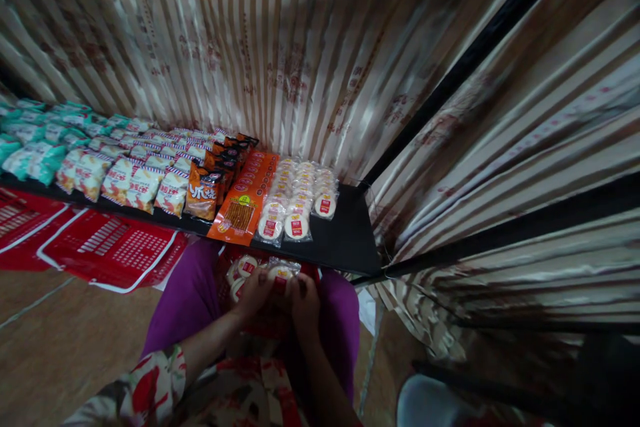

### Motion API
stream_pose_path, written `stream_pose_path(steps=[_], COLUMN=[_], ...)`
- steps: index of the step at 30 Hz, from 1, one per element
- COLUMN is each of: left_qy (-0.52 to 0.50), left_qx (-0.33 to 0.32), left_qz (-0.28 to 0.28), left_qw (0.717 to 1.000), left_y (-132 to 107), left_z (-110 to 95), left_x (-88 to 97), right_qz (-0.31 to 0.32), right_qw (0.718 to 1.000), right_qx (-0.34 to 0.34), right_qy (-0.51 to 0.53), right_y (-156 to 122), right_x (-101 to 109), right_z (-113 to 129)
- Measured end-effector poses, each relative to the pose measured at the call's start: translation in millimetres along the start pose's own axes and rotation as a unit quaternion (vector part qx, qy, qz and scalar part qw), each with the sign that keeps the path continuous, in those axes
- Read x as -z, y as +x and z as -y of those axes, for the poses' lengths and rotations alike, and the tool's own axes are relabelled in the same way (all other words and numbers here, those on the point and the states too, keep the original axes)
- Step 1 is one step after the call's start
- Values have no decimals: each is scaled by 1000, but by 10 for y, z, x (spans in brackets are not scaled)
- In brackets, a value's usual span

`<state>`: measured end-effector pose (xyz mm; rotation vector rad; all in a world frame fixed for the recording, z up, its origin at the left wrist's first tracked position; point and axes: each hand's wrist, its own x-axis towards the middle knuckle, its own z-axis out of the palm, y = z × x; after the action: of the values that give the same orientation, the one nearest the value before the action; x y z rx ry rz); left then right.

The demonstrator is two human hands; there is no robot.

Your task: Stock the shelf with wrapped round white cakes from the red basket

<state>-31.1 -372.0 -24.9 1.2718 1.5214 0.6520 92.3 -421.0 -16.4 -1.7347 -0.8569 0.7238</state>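
My left hand [253,293] and my right hand [304,303] meet low in the middle, over my lap in purple trousers. Both are closed on a clear packet of round white cakes with red labels [277,273]. More such packets [239,268] lie in a red container under my hands. Just above, on the black shelf [345,240], rows of the same cake packets [299,203] lie flat.
Left of the cakes lie an orange snack pack [245,203], orange bags [204,193], white and orange bags [125,180] and teal bags [35,147]. Red plastic baskets [113,250] sit below the shelf at left. Striped curtain [300,47] hangs behind and at right.
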Motion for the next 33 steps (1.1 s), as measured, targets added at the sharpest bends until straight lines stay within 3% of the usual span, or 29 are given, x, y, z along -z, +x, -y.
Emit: stream_pose_path(steps=[6,14,23,28,33], left_qy=[-29,-101,-36,22,63], left_qx=[-21,-41,-90,-141,-156], left_qz=[14,22,25,-16,-14], left_qw=[999,994,995,990,986], left_y=[-94,-43,-1,52,73], left_z=[-249,-385,-532,-600,-755], left_x=[-33,-136,-226,-301,-356], right_qz=[-26,-49,-60,-60,-55], right_qw=[998,991,995,997,996], right_qx=[35,94,69,36,33], right_qy=[-35,-76,-45,-34,-56], right_y=[31,140,344,419,455], right_x=[88,183,307,357,432], right_z=[0,49,53,90,176])
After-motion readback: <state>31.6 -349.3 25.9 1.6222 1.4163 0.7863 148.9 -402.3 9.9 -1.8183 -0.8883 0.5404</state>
